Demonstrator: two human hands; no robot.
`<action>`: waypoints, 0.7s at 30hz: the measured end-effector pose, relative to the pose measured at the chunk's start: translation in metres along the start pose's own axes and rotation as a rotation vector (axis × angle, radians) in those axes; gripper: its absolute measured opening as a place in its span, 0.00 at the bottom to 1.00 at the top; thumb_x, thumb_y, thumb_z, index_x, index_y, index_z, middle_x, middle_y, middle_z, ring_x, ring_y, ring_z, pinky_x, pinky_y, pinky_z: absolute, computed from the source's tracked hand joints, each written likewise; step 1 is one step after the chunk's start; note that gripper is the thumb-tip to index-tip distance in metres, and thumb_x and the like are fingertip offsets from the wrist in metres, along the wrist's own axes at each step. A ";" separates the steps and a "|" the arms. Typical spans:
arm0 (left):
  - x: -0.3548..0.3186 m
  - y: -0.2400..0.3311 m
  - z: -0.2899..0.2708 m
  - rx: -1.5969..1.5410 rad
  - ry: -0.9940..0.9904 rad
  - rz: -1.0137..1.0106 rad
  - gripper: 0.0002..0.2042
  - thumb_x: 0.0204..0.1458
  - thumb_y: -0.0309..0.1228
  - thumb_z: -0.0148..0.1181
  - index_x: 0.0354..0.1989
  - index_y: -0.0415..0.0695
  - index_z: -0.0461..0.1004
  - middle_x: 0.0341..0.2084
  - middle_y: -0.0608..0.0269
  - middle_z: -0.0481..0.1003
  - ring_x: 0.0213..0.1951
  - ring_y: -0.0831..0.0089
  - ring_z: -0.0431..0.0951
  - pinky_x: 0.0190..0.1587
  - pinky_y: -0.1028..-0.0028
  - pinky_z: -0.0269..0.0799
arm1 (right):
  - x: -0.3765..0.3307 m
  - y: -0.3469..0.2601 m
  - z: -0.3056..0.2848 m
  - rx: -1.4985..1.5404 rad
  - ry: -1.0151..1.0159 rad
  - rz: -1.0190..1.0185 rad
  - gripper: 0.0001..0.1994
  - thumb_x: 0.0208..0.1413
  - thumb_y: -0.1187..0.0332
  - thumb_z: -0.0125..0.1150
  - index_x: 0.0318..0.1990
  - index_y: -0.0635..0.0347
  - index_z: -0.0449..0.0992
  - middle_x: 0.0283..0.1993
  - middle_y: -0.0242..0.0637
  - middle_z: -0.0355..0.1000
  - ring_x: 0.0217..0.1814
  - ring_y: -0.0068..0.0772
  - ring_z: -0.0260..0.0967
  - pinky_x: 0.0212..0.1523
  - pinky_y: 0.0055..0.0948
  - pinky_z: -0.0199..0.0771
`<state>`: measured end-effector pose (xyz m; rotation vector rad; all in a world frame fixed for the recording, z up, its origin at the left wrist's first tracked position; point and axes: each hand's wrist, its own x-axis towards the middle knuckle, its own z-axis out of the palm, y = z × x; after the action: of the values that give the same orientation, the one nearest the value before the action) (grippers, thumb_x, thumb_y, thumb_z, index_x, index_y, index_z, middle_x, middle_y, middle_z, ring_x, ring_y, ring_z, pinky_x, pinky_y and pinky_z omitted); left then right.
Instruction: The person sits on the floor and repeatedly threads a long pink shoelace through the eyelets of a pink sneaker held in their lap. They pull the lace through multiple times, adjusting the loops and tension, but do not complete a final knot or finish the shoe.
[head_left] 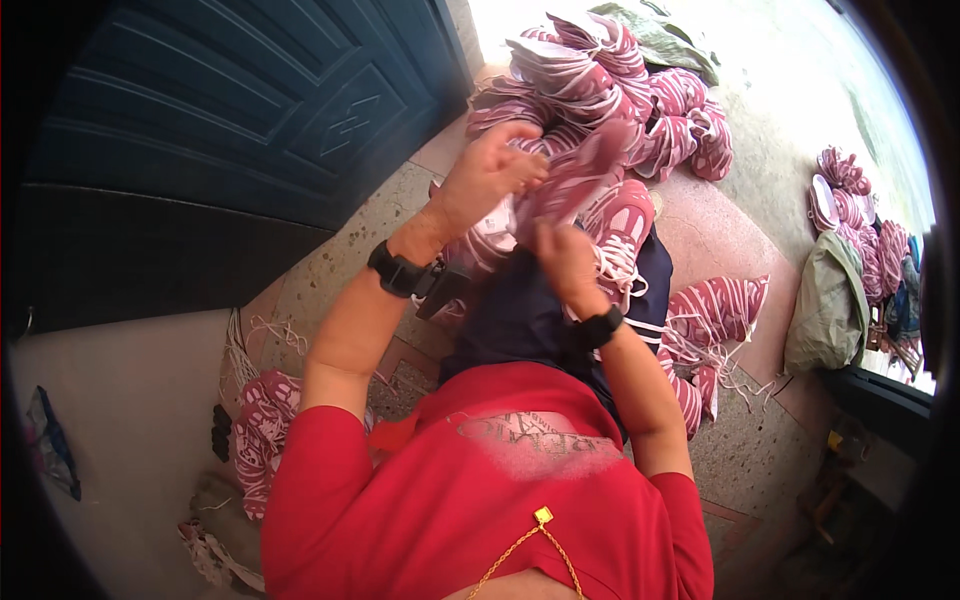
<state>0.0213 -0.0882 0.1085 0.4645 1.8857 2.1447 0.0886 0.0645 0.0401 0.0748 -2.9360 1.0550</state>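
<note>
A pink-and-white shoe upper (590,165), smeared by motion, is held up over my lap. My right hand (568,262) is closed on its near end. Just left of it hovers my left hand (495,178), its fingers curled together; anything they pinch is too small or blurred to make out. Another pink shoe upper with white laces (625,235) rests on my right leg, close to my right hand. More pink-and-white uppers lie below my left wrist, partly hidden by the arm.
A large heap of pink-and-white uppers (600,85) lies ahead. Others lie right of my leg (710,310) and by my left elbow (262,425). A dark panelled door (250,90) stands at left. Far right are a pale green sack (830,310) and another heap (870,235).
</note>
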 end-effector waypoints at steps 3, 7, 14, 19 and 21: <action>-0.017 -0.086 -0.037 0.025 0.231 -0.346 0.15 0.59 0.37 0.51 0.47 0.38 0.68 0.30 0.66 0.75 0.34 0.80 0.73 0.40 0.79 0.68 | 0.003 0.029 0.001 0.225 0.011 0.060 0.20 0.56 0.55 0.52 0.25 0.66 0.74 0.22 0.57 0.69 0.26 0.58 0.69 0.28 0.50 0.66; -0.054 -0.187 -0.039 0.164 0.259 -0.545 0.13 0.58 0.32 0.48 0.48 0.38 0.67 0.32 0.62 0.74 0.33 0.78 0.72 0.38 0.77 0.68 | -0.001 0.036 0.005 0.282 -0.040 0.148 0.19 0.57 0.56 0.52 0.26 0.65 0.75 0.23 0.58 0.69 0.28 0.59 0.69 0.29 0.50 0.65; -0.050 -0.116 -0.056 0.649 -0.090 -0.314 0.11 0.53 0.30 0.55 0.43 0.38 0.72 0.30 0.62 0.74 0.31 0.80 0.73 0.32 0.78 0.69 | -0.046 0.064 -0.017 0.739 -0.239 0.297 0.18 0.58 0.60 0.56 0.21 0.64 0.71 0.13 0.33 0.63 0.12 0.23 0.56 0.16 0.26 0.52; -0.055 -0.025 -0.007 0.746 -0.241 -0.356 0.15 0.49 0.28 0.59 0.46 0.41 0.71 0.31 0.63 0.74 0.30 0.80 0.72 0.29 0.79 0.68 | -0.106 0.112 -0.053 1.444 -0.136 0.576 0.14 0.61 0.57 0.52 0.33 0.58 0.72 0.20 0.23 0.65 0.15 0.14 0.55 0.13 0.16 0.53; -0.067 -0.025 0.032 0.656 -0.410 -0.127 0.20 0.45 0.26 0.63 0.49 0.43 0.70 0.38 0.62 0.72 0.31 0.80 0.71 0.28 0.80 0.68 | -0.116 0.128 -0.063 1.483 0.045 0.624 0.14 0.63 0.57 0.49 0.37 0.59 0.72 0.24 0.26 0.69 0.16 0.14 0.58 0.14 0.16 0.54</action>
<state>0.0945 -0.0818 0.0826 0.8047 2.2408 1.1880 0.1980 0.2074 0.0033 -0.8175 -1.4422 2.8650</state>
